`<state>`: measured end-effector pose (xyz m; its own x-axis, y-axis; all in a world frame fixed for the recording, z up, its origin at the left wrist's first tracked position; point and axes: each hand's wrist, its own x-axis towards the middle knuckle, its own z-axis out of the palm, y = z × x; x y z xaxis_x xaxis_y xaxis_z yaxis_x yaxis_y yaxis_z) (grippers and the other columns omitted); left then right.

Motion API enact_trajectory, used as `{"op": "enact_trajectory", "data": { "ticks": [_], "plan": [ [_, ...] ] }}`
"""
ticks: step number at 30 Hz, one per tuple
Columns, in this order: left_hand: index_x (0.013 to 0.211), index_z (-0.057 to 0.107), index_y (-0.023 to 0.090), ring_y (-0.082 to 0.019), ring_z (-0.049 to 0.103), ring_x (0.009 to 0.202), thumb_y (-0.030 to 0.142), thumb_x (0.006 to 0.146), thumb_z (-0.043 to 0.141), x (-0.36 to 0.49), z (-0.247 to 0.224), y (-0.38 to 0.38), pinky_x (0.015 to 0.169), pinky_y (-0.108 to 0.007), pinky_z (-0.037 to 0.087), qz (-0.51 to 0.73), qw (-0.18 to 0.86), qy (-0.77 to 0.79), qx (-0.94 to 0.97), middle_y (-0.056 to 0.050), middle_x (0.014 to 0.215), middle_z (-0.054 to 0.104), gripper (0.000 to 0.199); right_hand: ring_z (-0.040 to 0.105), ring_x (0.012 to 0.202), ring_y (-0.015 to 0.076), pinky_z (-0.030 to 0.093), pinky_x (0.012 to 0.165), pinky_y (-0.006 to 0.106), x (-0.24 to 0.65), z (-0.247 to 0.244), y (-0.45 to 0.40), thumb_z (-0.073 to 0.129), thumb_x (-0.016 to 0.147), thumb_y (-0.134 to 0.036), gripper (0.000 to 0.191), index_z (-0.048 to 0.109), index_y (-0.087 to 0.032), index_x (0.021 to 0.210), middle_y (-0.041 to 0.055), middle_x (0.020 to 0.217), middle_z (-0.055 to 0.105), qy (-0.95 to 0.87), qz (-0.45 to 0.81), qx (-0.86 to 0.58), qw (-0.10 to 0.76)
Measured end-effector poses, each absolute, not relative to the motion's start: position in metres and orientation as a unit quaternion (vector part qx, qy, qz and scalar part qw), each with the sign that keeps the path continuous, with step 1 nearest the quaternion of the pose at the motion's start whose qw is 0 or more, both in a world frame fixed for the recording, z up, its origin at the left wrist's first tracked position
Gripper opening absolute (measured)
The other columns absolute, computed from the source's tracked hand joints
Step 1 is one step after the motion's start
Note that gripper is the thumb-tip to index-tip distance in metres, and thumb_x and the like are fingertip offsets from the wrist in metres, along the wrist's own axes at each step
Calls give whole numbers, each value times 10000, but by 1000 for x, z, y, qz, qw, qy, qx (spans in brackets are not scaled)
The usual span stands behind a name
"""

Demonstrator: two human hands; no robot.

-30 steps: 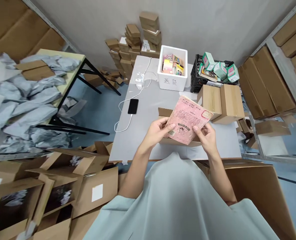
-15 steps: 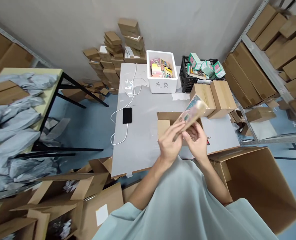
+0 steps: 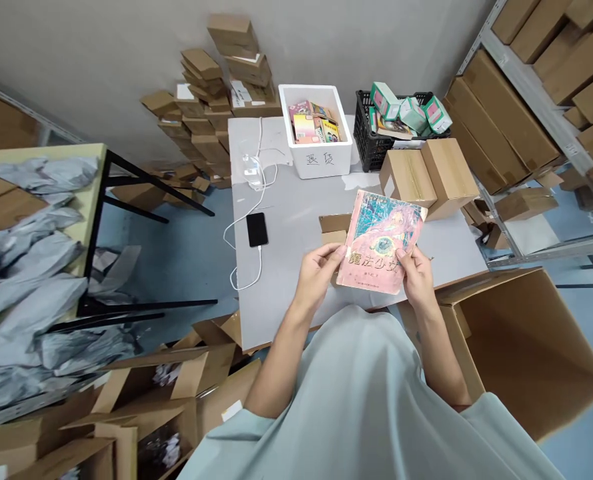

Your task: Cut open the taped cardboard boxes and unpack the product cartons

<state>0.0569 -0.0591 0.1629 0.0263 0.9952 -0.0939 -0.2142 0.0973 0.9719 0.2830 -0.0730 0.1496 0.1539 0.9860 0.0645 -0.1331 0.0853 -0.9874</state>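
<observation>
A worn pink and teal book (image 3: 382, 243) is held up over the table, its cover facing me with large Chinese characters and a drawn figure. My left hand (image 3: 320, 270) pinches its left edge between thumb and fingers. At the lower right edge, my right hand (image 3: 417, 275) grips it with the thumb on the cover. Behind and below the book lies an open cardboard box (image 3: 333, 225) on the grey table (image 3: 281, 280); most of that box is hidden.
A white foam box (image 3: 321, 161) with booklets and a black crate (image 3: 367, 137) with green-white boxes stand at the back. Two closed cartons (image 3: 409, 175) sit right of centre. A phone (image 3: 257, 230) charges at left. A large open carton (image 3: 526, 347) is at my right.
The book, edge-on and tilted before, is turned so its front cover faces me. My hands have moved apart to its two sides. The view has shifted slightly.
</observation>
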Motion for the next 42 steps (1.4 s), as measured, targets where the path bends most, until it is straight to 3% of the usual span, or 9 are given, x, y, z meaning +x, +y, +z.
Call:
{"op": "enact_trajectory", "data": {
  "ticks": [5, 14, 20, 25, 30, 32, 35, 38, 42],
  "plan": [
    [934, 880, 183, -167, 715, 715, 631, 713, 1045, 71, 165, -62, 684, -276, 606, 552, 583, 486, 346, -46, 801, 797, 526, 822, 1114, 301, 682, 1018, 441, 292, 149, -63, 847, 945, -720, 496, 825, -278, 1169, 70, 1229, 881, -437, 518, -481, 556],
    [1000, 883, 178, -160, 707, 712, 573, 774, 1016, 114, 157, -57, 648, -261, 577, 564, 522, 533, 354, -68, 873, 834, 474, 820, 1225, 318, 676, 1085, 467, 323, 145, -37, 782, 995, -727, 536, 790, -282, 1293, 84, 1306, 870, -466, 555, -456, 516],
    [1044, 869, 178, -229, 860, 913, 558, 902, 939, 167, 147, -55, 823, -321, 708, 622, 358, 584, 380, -107, 1035, 896, 411, 690, 1497, 317, 559, 1289, 554, 345, 150, -42, 739, 1076, -572, 469, 773, -288, 1448, 134, 1570, 750, -509, 327, -542, 583],
    [1239, 898, 222, -279, 892, 1119, 455, 1045, 849, 220, 145, -64, 980, -418, 764, 618, 231, 556, 505, -103, 1257, 894, 308, 832, 1202, 290, 695, 1090, 461, 341, 165, -52, 818, 1026, -585, 479, 821, -274, 1391, 114, 1426, 836, -539, 437, -481, 536],
    [1366, 866, 261, -284, 856, 1266, 253, 1064, 812, 241, 143, -68, 1168, -462, 706, 573, 145, 475, 651, -99, 1408, 848, 307, 784, 846, 209, 682, 817, 336, 360, 163, -39, 818, 1019, -616, 378, 850, -245, 1084, 24, 942, 848, -489, 446, -489, 568],
    [1453, 820, 259, -298, 785, 1411, 309, 1088, 791, 238, 144, -67, 1267, -504, 633, 566, 147, 503, 636, -114, 1496, 807, 370, 786, 830, 214, 671, 776, 333, 378, 160, -31, 801, 1027, -632, 401, 846, -234, 1047, 30, 927, 852, -473, 474, -466, 578],
    [1595, 716, 240, -359, 649, 1578, 557, 1031, 860, 226, 148, -64, 1306, -542, 579, 585, 223, 566, 537, -169, 1668, 681, 663, 826, 885, 254, 687, 777, 366, 406, 155, -24, 847, 993, -641, 436, 859, -226, 1125, 70, 1022, 889, -458, 537, -423, 568],
    [1405, 832, 212, -366, 810, 1316, 779, 957, 840, 218, 156, -61, 1045, -453, 715, 568, 418, 542, 458, -186, 1454, 815, 723, 850, 933, 281, 709, 794, 396, 423, 150, -22, 873, 979, -630, 434, 867, -232, 1152, 88, 1071, 904, -442, 574, -401, 561],
    [1056, 911, 184, -230, 806, 844, 749, 918, 894, 227, 168, -63, 733, -313, 664, 553, 509, 516, 412, -97, 1004, 872, 582, 862, 946, 288, 718, 785, 392, 430, 143, -21, 895, 960, -623, 428, 871, -236, 1141, 87, 1073, 911, -438, 562, -402, 575]
  ]
}}
